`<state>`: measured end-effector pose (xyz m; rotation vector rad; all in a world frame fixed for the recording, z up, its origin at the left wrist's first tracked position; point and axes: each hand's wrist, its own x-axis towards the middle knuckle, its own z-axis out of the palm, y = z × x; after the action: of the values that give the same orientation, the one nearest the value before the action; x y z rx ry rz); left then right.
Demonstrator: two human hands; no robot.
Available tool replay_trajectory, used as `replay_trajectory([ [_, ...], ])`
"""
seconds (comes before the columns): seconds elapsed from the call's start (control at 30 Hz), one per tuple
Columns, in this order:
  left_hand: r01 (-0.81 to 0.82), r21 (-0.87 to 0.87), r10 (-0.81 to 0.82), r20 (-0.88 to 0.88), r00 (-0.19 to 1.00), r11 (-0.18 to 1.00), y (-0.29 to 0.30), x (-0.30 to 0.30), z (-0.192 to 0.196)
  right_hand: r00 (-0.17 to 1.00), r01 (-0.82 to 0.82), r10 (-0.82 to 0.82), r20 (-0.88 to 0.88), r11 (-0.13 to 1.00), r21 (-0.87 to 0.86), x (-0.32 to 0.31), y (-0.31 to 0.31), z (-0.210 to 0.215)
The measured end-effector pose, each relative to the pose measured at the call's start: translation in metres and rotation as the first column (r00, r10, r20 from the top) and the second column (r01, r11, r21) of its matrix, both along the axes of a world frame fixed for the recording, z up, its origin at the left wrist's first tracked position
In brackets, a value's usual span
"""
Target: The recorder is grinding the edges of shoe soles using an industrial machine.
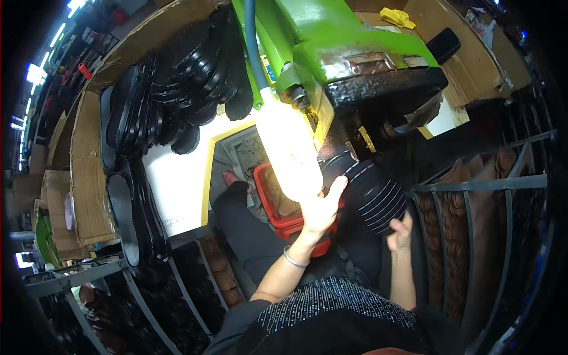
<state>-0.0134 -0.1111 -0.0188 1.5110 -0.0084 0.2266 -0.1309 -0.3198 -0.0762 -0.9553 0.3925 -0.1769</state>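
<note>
My left hand point(321, 213) is below the glaring white lamp point(290, 148), thumb spread away from the palm. Glare washes out part of its fingers, and nothing shows in its grasp. Farther right, my right hand point(400, 234) is close to the near end of a black, rounded piece with several pale parallel lines point(378, 201). It resembles a stack of shoe soles, though I cannot be sure. Fingers and thumb there are half bent and apart; whether they touch the piece is unclear. Above both hands stands a green machine point(361, 50) with a dark, stained head point(384, 89).
Black shoe soles point(195, 59) fill a cardboard box point(89, 160) at the left, beside a white tabletop point(177, 189) edged in yellow. A red basket point(272, 204) sits below the lamp. Metal racks point(479, 184) with brown pieces stand right. A yellow cloth point(397, 18) lies at the back.
</note>
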Motion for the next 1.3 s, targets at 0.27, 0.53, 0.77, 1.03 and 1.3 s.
replay_trajectory([
  [0.27, 0.041, -0.275, -0.066, -0.085, 0.994, 0.961, -0.011, -0.005, 0.010, 0.989, -0.139, 0.134, -0.058, 0.984, -0.113, 0.016, -0.030, 0.011],
  [0.53, -0.116, 0.295, 0.106, 0.049, 0.993, 0.949, -0.005, 0.013, 0.034, 0.862, -0.448, 0.480, -0.163, 0.872, 0.197, -0.008, 0.068, -0.028],
  [0.77, 0.017, 0.143, -0.033, 0.109, 0.993, 0.990, 0.012, 0.013, 0.034, 0.918, -0.348, 0.366, -0.152, 0.928, 0.134, -0.027, 0.076, -0.013],
  [1.03, 0.023, 0.044, -0.023, -0.003, 1.000, 0.999, 0.012, -0.007, -0.011, 0.996, 0.065, -0.073, -0.048, 0.985, -0.160, -0.019, 0.008, 0.028],
  [1.3, 0.175, -0.168, -0.167, 0.061, 0.984, 0.970, 0.025, 0.000, -0.001, 0.980, 0.199, -0.171, 0.101, 0.848, -0.491, 0.057, -0.041, 0.100],
])
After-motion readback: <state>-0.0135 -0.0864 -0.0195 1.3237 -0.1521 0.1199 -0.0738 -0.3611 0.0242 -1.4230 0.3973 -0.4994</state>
